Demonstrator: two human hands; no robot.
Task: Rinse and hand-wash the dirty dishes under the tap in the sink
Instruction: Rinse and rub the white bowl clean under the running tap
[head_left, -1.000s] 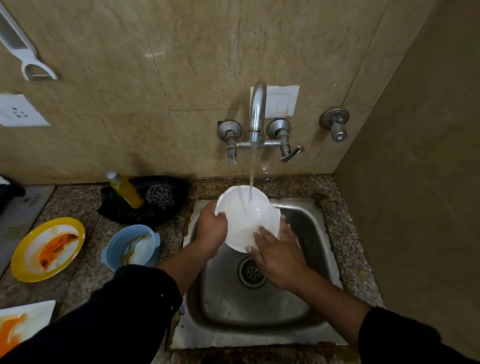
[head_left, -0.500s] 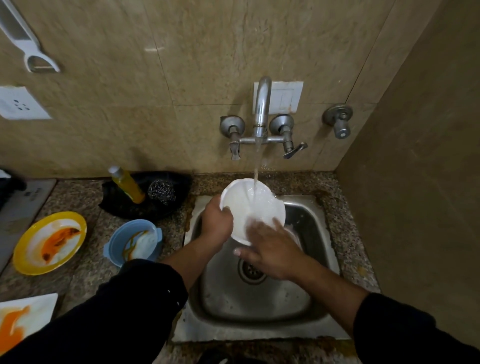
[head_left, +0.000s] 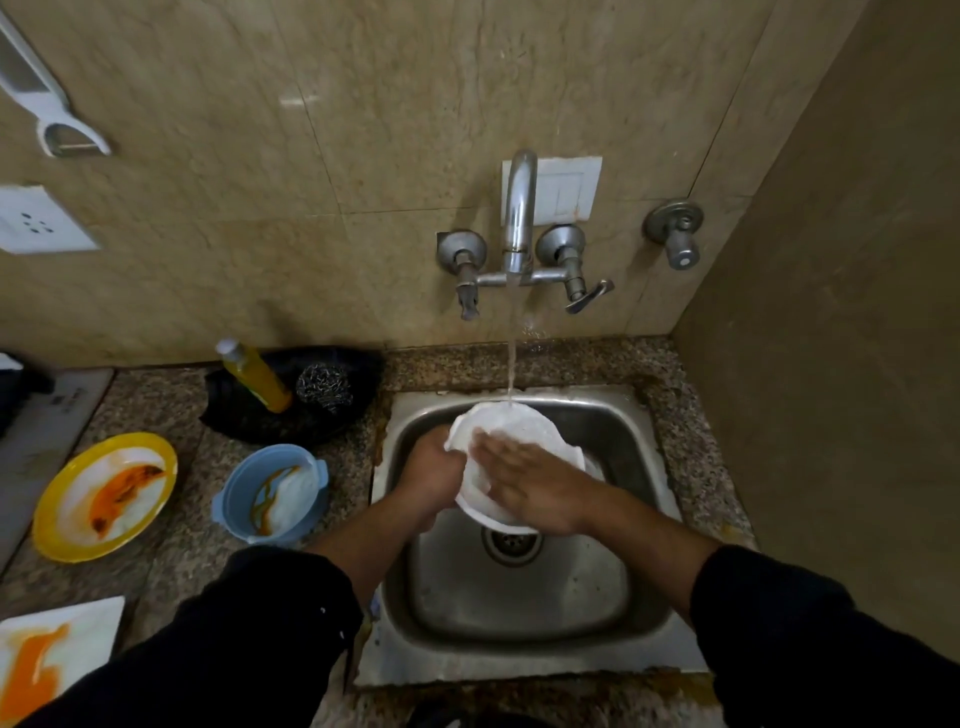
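A white plate (head_left: 524, 428) is tilted over the steel sink (head_left: 519, 597), and water from the wall tap (head_left: 519, 208) falls on its far rim. My left hand (head_left: 431, 478) grips the plate's left edge. My right hand (head_left: 535, 483) lies flat on the plate's face with its fingers spread, covering the plate's lower half. On the counter to the left wait a blue bowl (head_left: 272, 491), a yellow-rimmed plate (head_left: 104, 496) and a white square plate (head_left: 47, 660), all smeared with orange sauce.
A yellow soap bottle (head_left: 257, 376) and a steel scrubber (head_left: 324, 387) sit in a black holder behind the blue bowl. A second valve (head_left: 675, 231) sticks out of the wall at the right. A side wall closes in right of the sink.
The plate has come down lower into the sink. My right hand has slid from the plate's lower edge up across its face. The water still runs.
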